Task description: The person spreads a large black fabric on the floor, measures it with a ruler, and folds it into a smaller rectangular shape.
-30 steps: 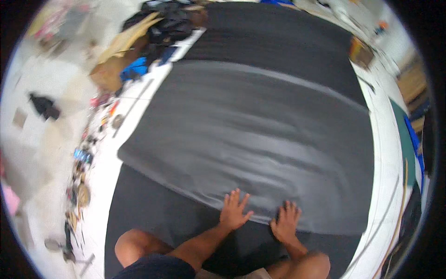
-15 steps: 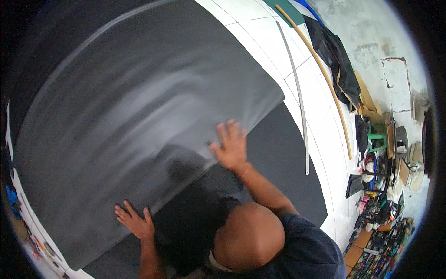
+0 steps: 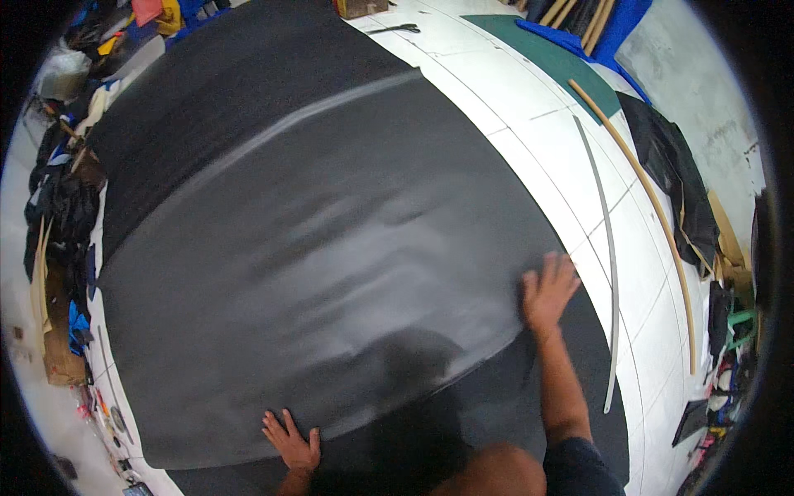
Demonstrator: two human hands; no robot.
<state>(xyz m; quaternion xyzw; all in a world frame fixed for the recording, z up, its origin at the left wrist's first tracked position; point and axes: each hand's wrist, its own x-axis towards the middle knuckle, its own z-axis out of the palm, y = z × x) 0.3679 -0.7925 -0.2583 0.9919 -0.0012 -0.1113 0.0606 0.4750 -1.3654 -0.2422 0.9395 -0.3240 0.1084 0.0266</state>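
Note:
A large dark-grey sheet (image 3: 273, 306), smooth and slightly shiny like leatherette, lies spread with soft wrinkles across its middle. It rests on a matte black sheet (image 3: 223, 107), which shows beyond its far edge and along its near edge. My left hand (image 3: 291, 446) lies palm down on the grey sheet close to its near edge, fingers spread. Over at the sheet's right corner, my right hand (image 3: 549, 293) is also flat with fingers apart. Neither hand grips anything. A shadow falls on the sheet between them.
White floor tiles (image 3: 529, 149) border the sheets. On the right lie a long metal ruler (image 3: 608, 231) and a wooden stick (image 3: 649, 190). Scissors (image 3: 397, 30) and a green sheet (image 3: 554, 58) lie at the far side. Clutter and a cardboard box (image 3: 64, 339) line the left.
The view has shifted, showing more of the far and left sides. My right hand has moved right to the grey sheet's corner; the hands are farther apart. Both remain flat and spread.

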